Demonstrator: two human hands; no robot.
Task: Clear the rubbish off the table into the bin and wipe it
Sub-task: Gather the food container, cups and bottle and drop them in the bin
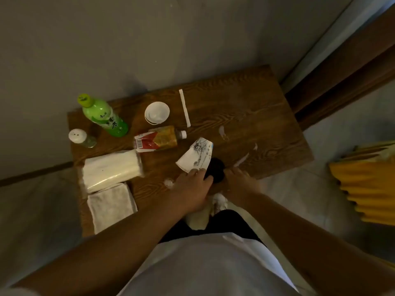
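Observation:
On the wooden table [245, 116] a white paper cup [195, 157] with a black drawing lies on its side near the front edge. My left hand [190, 186] rests its fingertips on the cup's lower rim, thumb across a dark round object [217, 167]. My right hand [240, 182] closes on that dark object from the right. Other rubbish: a crushed bottle [158, 138] with a red and yellow label, a white straw wrapper [184, 107], a small white tub [157, 113], a tissue ball [168, 183] and white scraps [241, 160].
A green bottle [102, 116] and a shaker [79, 136] stand at the back left. A tissue pack [111, 169] and folded cloth [111, 205] lie front left. The wall is behind; something yellow [367, 189] sits on the floor at right. Crumpled white paper [219, 200] lies below my hands.

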